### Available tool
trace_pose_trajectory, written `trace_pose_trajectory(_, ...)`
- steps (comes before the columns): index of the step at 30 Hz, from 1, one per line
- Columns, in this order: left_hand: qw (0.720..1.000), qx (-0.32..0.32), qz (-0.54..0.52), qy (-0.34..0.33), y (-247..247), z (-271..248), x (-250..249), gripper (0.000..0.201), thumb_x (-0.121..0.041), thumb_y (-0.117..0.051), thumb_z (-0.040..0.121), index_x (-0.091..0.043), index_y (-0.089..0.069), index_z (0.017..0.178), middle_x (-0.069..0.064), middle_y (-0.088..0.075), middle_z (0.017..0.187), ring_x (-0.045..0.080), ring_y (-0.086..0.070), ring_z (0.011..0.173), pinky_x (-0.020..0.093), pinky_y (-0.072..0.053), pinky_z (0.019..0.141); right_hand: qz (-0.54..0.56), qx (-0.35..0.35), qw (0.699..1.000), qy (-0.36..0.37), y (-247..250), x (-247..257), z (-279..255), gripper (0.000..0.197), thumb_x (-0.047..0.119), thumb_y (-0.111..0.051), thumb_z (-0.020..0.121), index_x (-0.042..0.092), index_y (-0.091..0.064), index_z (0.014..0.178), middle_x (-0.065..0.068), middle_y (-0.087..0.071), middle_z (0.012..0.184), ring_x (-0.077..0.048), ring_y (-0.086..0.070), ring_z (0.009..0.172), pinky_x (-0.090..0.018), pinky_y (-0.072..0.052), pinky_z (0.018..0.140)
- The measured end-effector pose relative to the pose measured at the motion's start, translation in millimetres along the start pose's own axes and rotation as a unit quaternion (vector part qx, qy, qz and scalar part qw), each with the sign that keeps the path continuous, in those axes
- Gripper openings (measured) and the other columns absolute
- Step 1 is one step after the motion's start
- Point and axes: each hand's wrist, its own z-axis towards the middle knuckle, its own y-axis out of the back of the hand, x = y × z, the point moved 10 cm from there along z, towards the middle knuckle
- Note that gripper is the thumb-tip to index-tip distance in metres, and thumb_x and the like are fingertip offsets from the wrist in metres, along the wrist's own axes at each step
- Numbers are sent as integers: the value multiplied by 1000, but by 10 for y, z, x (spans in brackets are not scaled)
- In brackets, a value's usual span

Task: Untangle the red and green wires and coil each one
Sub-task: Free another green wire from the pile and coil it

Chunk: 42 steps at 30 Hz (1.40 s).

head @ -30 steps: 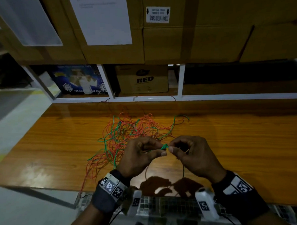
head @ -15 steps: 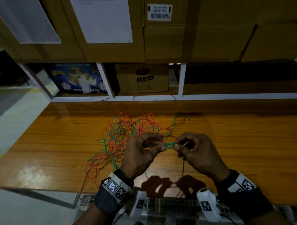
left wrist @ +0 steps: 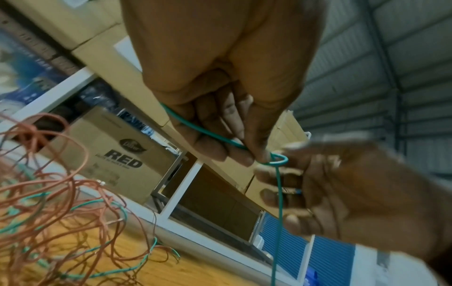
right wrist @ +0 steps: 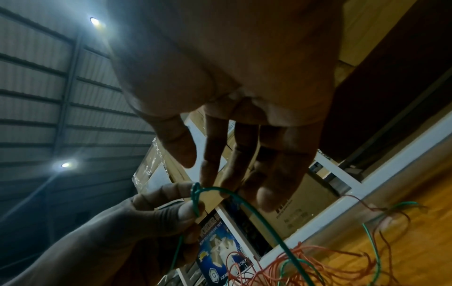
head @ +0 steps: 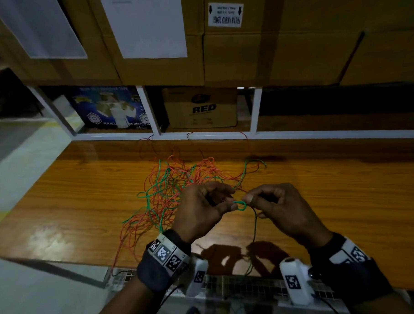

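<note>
A loose tangle of red wire (head: 197, 174) and green wire (head: 155, 183) lies on the wooden table (head: 321, 199), just beyond my hands. My left hand (head: 230, 204) pinches the green wire between thumb and forefinger beside a small green loop (head: 241, 205). My right hand (head: 247, 199) has its fingers curled and holds the loop's other side with its fingertips. From the loop a green strand (head: 254, 228) hangs down toward the table's front edge. The left wrist view shows the pinch (left wrist: 257, 157) and the loop (left wrist: 278, 160) close up. In the right wrist view the loop (right wrist: 197, 190) sits at my right fingertips (right wrist: 208, 180).
A white shelf frame (head: 200, 134) runs along the table's back, with a cardboard box marked RED (head: 201, 107) and a blue printed box (head: 109, 109) under it. Large cartons (head: 279, 47) stack above. Red strands (head: 124, 241) trail over the front left edge.
My hands have drawn slightly apart. The tight green knot between them has opened into a small loop, and a green strand now hangs below it.
</note>
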Motion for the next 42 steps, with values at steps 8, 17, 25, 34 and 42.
trace_pose_trajectory(8, 996, 47, 52, -56, -177, 15, -87, 3, -21, -82, 86, -19, -80, 85, -6, -73, 79, 10, -66, 68, 33, -55, 60, -72, 2, 994, -85, -9, -63, 5, 15, 23, -78, 89, 18, -74, 76, 6, -74, 80, -11, -70, 77, -38, -60, 70)
trace_pose_trajectory(17, 988, 72, -133, 44, -387, 18, 149, 11, -12, -59, 103, -10, -61, 93, -3, -73, 82, 27, -71, 95, 36, -53, 81, 267, -22, 924, -272, -140, -381, -139, 22, 18, -55, 103, 8, -66, 120, -10, -66, 119, -24, -60, 110, -43, -54, 76)
trace_pose_trajectory(25, 994, 98, -38, -28, -480, 41, 4, 11, -21, -59, 103, -12, -60, 98, -12, -68, 87, 11, -67, 90, 26, -48, 76, 46, 18, 988, -143, 112, -67, -3, 43, 42, -65, 96, 3, -63, 77, -16, -67, 92, -29, -62, 88, -38, -42, 76)
trace_pose_trajectory(34, 978, 88, -174, 69, -581, 171, 29, 8, -12, -55, 105, -12, -56, 97, 1, -62, 91, 3, -63, 83, 25, -46, 78, 398, 31, 871, -287, -31, -377, -184, 29, 48, -67, 83, 22, -63, 74, 0, -59, 89, -23, -51, 97, -48, -34, 84)
trace_pose_trajectory(42, 945, 85, -279, 146, -755, 165, 176, 8, -14, -55, 104, -9, -59, 100, 11, -65, 104, 21, -66, 105, 39, -50, 82, 482, -31, 837, -256, 292, -545, -105, 25, 43, -64, 88, 25, -66, 70, 5, -61, 93, -18, -50, 86, -46, -35, 85)
